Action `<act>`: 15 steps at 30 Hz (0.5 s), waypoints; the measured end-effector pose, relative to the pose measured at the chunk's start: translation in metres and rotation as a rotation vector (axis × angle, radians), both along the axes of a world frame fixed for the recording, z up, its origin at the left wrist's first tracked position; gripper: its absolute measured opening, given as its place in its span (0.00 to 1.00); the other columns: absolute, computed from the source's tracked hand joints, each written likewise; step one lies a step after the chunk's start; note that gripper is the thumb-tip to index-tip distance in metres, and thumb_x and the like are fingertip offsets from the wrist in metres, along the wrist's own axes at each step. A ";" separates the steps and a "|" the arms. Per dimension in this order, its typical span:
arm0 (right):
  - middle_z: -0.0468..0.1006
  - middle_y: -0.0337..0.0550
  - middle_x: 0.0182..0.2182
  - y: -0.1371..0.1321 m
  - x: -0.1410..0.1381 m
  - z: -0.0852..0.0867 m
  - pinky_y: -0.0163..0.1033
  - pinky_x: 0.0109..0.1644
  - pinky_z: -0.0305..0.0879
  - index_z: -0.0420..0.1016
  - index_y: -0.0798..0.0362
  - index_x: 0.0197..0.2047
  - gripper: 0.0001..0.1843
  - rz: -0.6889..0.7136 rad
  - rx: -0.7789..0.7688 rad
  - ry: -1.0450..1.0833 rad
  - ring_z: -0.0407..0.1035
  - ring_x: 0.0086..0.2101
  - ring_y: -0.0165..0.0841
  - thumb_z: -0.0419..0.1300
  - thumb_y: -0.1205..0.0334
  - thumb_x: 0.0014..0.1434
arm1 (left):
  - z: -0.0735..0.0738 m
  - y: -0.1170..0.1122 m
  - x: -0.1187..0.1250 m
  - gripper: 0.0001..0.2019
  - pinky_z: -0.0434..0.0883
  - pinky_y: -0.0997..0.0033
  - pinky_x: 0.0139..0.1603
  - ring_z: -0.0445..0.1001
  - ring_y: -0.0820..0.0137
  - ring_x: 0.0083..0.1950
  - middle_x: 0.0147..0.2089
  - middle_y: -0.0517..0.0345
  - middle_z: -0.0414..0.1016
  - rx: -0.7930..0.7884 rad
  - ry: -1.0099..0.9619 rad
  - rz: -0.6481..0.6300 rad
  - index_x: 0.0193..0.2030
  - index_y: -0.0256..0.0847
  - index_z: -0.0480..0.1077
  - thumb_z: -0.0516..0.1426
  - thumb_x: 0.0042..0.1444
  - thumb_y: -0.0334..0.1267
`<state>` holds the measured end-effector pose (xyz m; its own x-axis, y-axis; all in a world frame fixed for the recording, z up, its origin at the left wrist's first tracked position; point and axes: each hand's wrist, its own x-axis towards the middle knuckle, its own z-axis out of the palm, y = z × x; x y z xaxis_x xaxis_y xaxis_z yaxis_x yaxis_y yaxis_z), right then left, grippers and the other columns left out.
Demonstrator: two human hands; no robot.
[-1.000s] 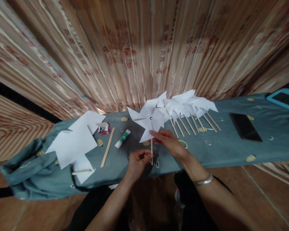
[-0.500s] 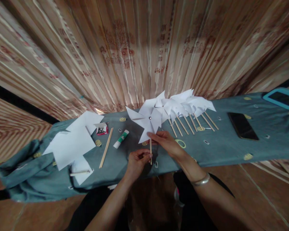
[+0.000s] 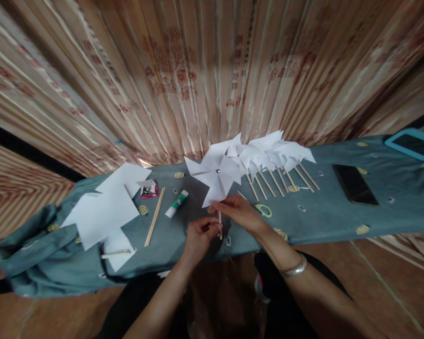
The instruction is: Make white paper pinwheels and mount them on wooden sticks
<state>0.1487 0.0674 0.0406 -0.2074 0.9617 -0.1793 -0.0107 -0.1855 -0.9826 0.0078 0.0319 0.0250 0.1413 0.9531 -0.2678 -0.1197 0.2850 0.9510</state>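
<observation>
A white paper pinwheel [image 3: 217,181] with a silver pin at its centre is held up over the middle of the table. Low on its wooden stick, my left hand [image 3: 200,235] is closed in a pinch. My right hand [image 3: 235,210] is closed at the top of the stick, just under the lowest blade, thumb and fingers together there. Its fingertips partly hide the stick. Just right of my right hand lie scissors [image 3: 264,210] with a light green handle, partly covered by the hand. A row of pinwheels [image 3: 268,157] on sticks lies behind, to the right.
On the left are white paper sheets [image 3: 108,207], a small red box of pins [image 3: 149,189], loose wooden sticks [image 3: 155,216] and a green-and-white glue stick [image 3: 177,204]. A black phone [image 3: 355,184] and a blue-framed tablet [image 3: 419,144] lie right. A curtain [image 3: 205,80] hangs behind the cloth-covered table [image 3: 325,212].
My right hand has shifted slightly left and down, from the lowest blade to just beneath its tip. The pinwheel's blades have turned a little. My left hand keeps its hold on the stick.
</observation>
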 end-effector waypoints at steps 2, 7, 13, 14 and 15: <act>0.82 0.43 0.29 0.000 0.001 -0.001 0.38 0.40 0.69 0.81 0.55 0.30 0.18 0.024 0.034 -0.039 0.75 0.32 0.34 0.64 0.47 0.51 | 0.000 0.000 0.000 0.08 0.64 0.74 0.26 0.66 0.75 0.21 0.19 0.61 0.71 -0.001 -0.007 0.009 0.25 0.36 0.76 0.65 0.37 0.38; 0.81 0.41 0.29 -0.001 0.000 -0.005 0.36 0.37 0.67 0.81 0.54 0.32 0.14 0.089 0.117 -0.130 0.74 0.32 0.32 0.62 0.51 0.55 | 0.001 0.001 0.001 0.09 0.64 0.74 0.26 0.66 0.74 0.21 0.19 0.61 0.71 0.003 -0.001 0.043 0.25 0.36 0.76 0.65 0.37 0.39; 0.82 0.41 0.30 -0.003 0.001 -0.004 0.34 0.35 0.67 0.80 0.53 0.34 0.14 0.113 0.138 -0.270 0.75 0.32 0.33 0.60 0.52 0.57 | 0.006 0.003 0.003 0.09 0.64 0.73 0.27 0.66 0.75 0.22 0.19 0.61 0.71 0.030 0.010 0.043 0.24 0.36 0.76 0.65 0.38 0.40; 0.82 0.41 0.30 -0.003 0.001 -0.003 0.34 0.35 0.67 0.81 0.53 0.34 0.14 0.112 0.140 -0.293 0.75 0.33 0.33 0.59 0.53 0.57 | 0.007 0.004 0.003 0.09 0.64 0.73 0.27 0.65 0.75 0.22 0.19 0.61 0.71 0.033 0.010 0.046 0.24 0.36 0.76 0.65 0.38 0.40; 0.82 0.41 0.30 -0.004 0.002 -0.003 0.35 0.36 0.67 0.81 0.53 0.35 0.13 0.110 0.143 -0.314 0.75 0.33 0.34 0.59 0.53 0.57 | 0.007 0.005 0.003 0.09 0.64 0.73 0.27 0.65 0.75 0.22 0.19 0.61 0.71 0.035 0.009 0.049 0.24 0.36 0.76 0.65 0.37 0.40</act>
<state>0.1502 0.0638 0.0380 -0.2668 0.9568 -0.1155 0.3081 -0.0288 -0.9509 0.0113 0.0365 0.0323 0.0921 0.9675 -0.2354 -0.1243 0.2458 0.9613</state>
